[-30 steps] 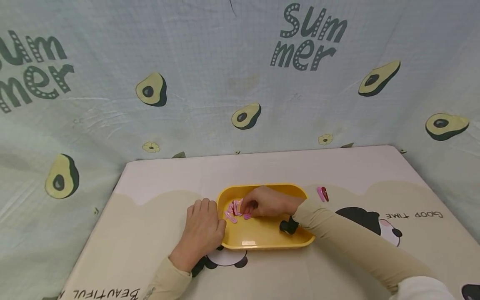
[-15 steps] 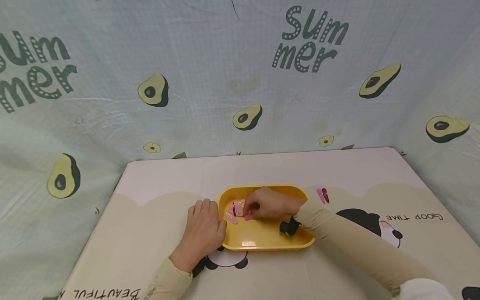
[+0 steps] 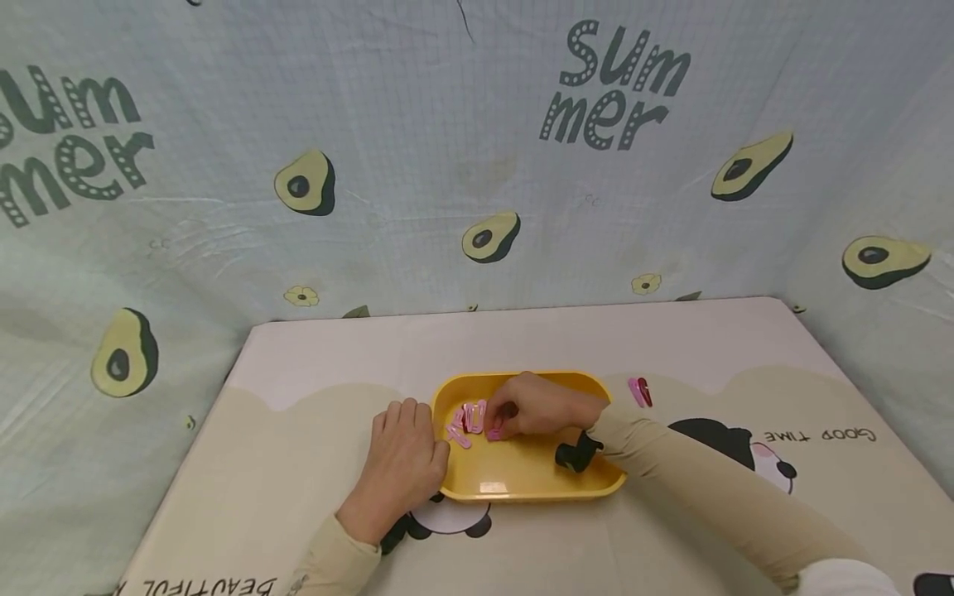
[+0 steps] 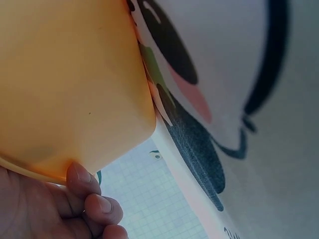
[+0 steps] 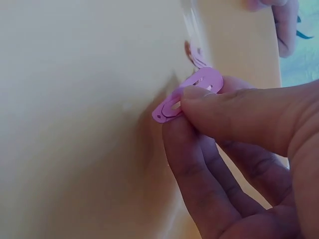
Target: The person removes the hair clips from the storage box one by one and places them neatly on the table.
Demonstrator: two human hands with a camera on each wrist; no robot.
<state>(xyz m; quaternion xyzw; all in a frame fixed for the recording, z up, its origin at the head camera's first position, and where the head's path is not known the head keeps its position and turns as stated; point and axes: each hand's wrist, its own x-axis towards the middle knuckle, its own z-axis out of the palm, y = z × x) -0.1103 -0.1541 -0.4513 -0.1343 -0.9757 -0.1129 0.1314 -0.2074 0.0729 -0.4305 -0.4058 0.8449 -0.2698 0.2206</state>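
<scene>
My right hand (image 3: 525, 404) reaches into the yellow tray (image 3: 522, 495). Its thumb and fingers pinch a pink snap hair clip (image 5: 164, 110), seen close up in the right wrist view. More hair clips (image 3: 460, 436), pink with a dark red one among them, lie in a loose group at the tray's left end, just beside those fingertips. My left hand (image 3: 406, 455) holds the left end of the tray. In the left wrist view its fingers (image 4: 79, 181) curl against the outer wall under the rim.
Two hair clips, a pink one (image 3: 636, 391) and a dark red one (image 3: 645, 392), lie side by side on the table (image 3: 335, 348), right of the tray. A printed cloth (image 3: 402, 165) hangs behind the table. The black wrist camera (image 3: 574, 454) sits low over the tray.
The right fingertips have shifted slightly within the tray, and the pinched pink clip has moved with them. The left hand stays on the tray's end. The head view has tilted a little.
</scene>
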